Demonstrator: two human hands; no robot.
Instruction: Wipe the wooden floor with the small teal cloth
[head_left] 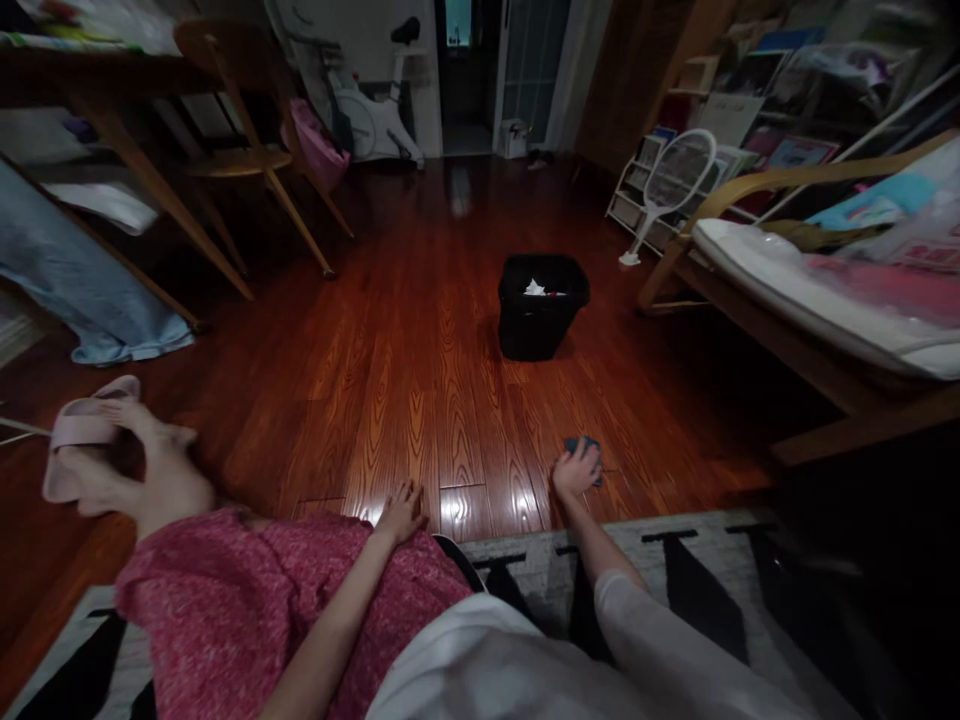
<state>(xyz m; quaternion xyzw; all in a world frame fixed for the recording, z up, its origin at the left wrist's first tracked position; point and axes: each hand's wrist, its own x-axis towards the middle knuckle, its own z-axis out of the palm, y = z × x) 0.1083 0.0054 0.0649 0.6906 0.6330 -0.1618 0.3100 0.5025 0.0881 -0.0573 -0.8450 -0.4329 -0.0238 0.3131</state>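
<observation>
My right hand [577, 468] presses a dark blue cloth [592, 447] against the brown wooden floor [420, 400], its fingers over the cloth. Only the cloth's edges show around the hand. My left hand [401, 512] rests with fingers spread at the floor's near part, beside my red patterned clothing [300, 580], and holds nothing. Beyond my right hand stands a black bin [536, 325] with crumpled white paper [535, 287] inside.
A grey and black patterned rug [675, 560] lies under me. To the right is a cushioned wooden chair [810, 390]; an electric swatter [679, 170] leans near shelves. A wooden chair [240, 160] and table [142, 170] stand left. Pink slippers [75, 430] are at my feet.
</observation>
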